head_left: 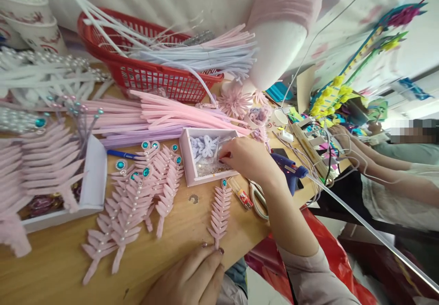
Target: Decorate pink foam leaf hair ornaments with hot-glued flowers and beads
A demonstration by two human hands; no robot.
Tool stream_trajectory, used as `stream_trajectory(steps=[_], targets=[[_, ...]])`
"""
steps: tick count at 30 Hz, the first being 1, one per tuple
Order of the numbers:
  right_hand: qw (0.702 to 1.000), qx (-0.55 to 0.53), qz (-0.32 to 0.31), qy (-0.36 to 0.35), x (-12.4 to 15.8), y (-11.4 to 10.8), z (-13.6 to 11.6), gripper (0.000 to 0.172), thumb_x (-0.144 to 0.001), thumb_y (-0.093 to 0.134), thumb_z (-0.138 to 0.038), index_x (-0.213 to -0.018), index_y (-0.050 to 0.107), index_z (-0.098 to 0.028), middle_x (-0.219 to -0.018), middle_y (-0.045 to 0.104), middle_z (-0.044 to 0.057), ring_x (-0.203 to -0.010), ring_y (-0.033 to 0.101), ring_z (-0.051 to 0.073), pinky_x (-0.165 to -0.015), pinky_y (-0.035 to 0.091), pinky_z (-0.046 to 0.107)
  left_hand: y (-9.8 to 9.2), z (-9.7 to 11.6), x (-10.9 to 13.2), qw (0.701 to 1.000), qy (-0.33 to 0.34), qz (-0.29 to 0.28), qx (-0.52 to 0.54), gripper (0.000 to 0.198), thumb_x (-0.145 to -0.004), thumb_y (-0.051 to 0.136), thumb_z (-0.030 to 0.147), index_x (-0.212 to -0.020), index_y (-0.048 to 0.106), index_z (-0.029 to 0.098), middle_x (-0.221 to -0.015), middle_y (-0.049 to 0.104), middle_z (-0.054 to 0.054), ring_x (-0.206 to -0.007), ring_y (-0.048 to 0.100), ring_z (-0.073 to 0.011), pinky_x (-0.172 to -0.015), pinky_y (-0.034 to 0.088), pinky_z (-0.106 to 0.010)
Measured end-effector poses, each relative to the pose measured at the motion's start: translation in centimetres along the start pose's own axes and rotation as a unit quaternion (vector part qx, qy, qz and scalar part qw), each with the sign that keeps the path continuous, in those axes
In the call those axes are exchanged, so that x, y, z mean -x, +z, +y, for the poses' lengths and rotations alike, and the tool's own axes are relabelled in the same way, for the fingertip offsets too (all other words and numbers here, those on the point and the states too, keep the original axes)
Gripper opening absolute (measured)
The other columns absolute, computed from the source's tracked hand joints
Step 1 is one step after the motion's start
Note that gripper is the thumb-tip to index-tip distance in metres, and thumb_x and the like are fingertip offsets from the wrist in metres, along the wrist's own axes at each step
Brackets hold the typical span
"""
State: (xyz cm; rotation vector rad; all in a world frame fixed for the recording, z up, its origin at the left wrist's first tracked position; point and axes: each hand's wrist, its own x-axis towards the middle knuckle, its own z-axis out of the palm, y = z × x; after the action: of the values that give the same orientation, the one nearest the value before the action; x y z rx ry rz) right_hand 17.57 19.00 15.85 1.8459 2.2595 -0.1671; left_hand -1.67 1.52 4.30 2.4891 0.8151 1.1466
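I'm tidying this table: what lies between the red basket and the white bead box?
In the head view: pink fuzzy stems, with purple stems nearer the box.

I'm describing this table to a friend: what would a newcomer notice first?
Probably the red basket at the back, with pale fuzzy stems spilling over its rim. Next, the pink leaf-shaped sprays with teal gems, lying on the table left of the white box. Then the right hand, reaching into that box, and the left hand, touching a single pink spray's near end.
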Motion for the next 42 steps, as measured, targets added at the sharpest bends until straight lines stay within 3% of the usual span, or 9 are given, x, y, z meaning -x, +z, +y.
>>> stream_trajectory(steps=[4,7,11,13,15,20,29,37,42], targets=[[1.0,0.002,-0.008,-0.018,-0.4,-0.2,-0.6,0.025,-0.082,0.063,-0.007,-0.067,0.078,-0.02,-0.072,0.073,0.004,-0.066,0.057,0.015,-0.057,0.029,0.03,0.2,0.0,0.3,1.0,-0.002,-0.015,0.002,0.036,-0.107,0.039,0.009,-0.11,0.074,0.018,-0.116,0.078,-0.002,-0.113,0.07,-0.014,-0.104,0.055,-0.019],[1.0,-0.007,0.003,-0.018,0.3,-1.0,-0.2,0.024,-0.084,0.063,-0.006,-0.069,0.076,-0.019,-0.072,0.072,0.002,-0.065,0.057,0.014,-0.058,0.032,0.029,0.0,-0.1,0.0,1.0,-0.007,-0.005,0.007,0.036,-0.108,0.039,0.01,-0.108,0.074,0.018,-0.115,0.078,-0.001,-0.111,0.07,-0.014,-0.102,0.055,-0.019],[0.986,-0.097,0.117,-0.068,4.0,-1.1,1.0,0.016,-0.091,0.067,-0.01,-0.085,0.077,-0.02,-0.081,0.075,0.001,-0.073,0.065,0.015,-0.066,0.044,0.027,-0.5,0.0,-0.3,1.0,0.003,-0.018,-0.001,0.042,-0.112,0.033,0.013,-0.108,0.075,0.018,-0.114,0.079,0.001,-0.109,0.07,-0.0138,-0.098,0.055,-0.019],[0.96,-0.171,0.18,-0.127,6.8,-0.1,1.4,0.012,-0.097,0.068,-0.014,-0.092,0.076,-0.02,-0.085,0.075,0.002,-0.076,0.068,0.014,-0.068,0.049,0.026,-0.6,0.4,-0.3,1.0,-0.021,-0.013,0.01,0.043,-0.113,0.033,0.015,-0.108,0.075,0.018,-0.115,0.079,0.001,-0.109,0.069,-0.0143,-0.1,0.055,-0.021],[0.937,-0.232,0.202,-0.163,9.7,1.6,1.4,0.01,-0.101,0.066,-0.015,-0.097,0.074,-0.019,-0.089,0.075,0.002,-0.08,0.071,0.014,-0.072,0.054,0.025,-0.8,0.7,-0.2,0.998,-0.046,-0.023,0.023,0.041,-0.113,0.033,0.016,-0.111,0.074,0.017,-0.118,0.078,0.0,-0.113,0.068,-0.0155,-0.102,0.054,-0.024],[0.933,-0.281,0.149,-0.166,14.3,5.7,-0.2,0.01,-0.103,0.063,-0.013,-0.102,0.072,-0.018,-0.09,0.073,0.004,-0.079,0.07,0.015,-0.07,0.055,0.025,-1.5,0.9,-0.1,0.996,-0.035,-0.081,0.022,0.034,-0.111,0.04,0.016,-0.12,0.073,0.014,-0.128,0.074,-0.006,-0.121,0.065,-0.0187,-0.099,0.057,-0.029],[0.952,-0.229,0.102,-0.174,14.0,6.5,-1.3,0.021,-0.108,0.054,-0.021,-0.095,0.07,-0.018,-0.085,0.071,0.004,-0.075,0.067,0.017,-0.067,0.052,0.029,-2.0,0.7,-0.9,0.995,-0.027,-0.096,0.014,0.043,-0.114,0.031,0.015,-0.119,0.073,0.012,-0.125,0.076,-0.005,-0.117,0.067,-0.0189,-0.097,0.057,-0.03],[0.959,-0.202,0.105,-0.169,13.6,6.1,-1.8,0.028,-0.109,0.052,-0.023,-0.091,0.072,-0.018,-0.079,0.07,0.003,-0.07,0.064,0.016,-0.063,0.05,0.029,-2.0,0.8,-0.6,0.994,-0.04,-0.097,0.023,0.031,-0.11,0.044,0.014,-0.121,0.073,0.012,-0.128,0.075,-0.007,-0.121,0.066,-0.019,-0.101,0.058,-0.03],[0.948,-0.247,0.118,-0.161,14.0,5.6,-1.4,0.018,-0.104,0.062,-0.021,-0.09,0.071,-0.018,-0.077,0.069,0.003,-0.069,0.065,0.016,-0.062,0.049,0.029,-1.8,0.9,-0.6,0.994,-0.047,-0.089,0.031,0.033,-0.11,0.042,0.013,-0.12,0.073,0.012,-0.127,0.075,-0.007,-0.122,0.065,-0.0197,-0.102,0.058,-0.031]])
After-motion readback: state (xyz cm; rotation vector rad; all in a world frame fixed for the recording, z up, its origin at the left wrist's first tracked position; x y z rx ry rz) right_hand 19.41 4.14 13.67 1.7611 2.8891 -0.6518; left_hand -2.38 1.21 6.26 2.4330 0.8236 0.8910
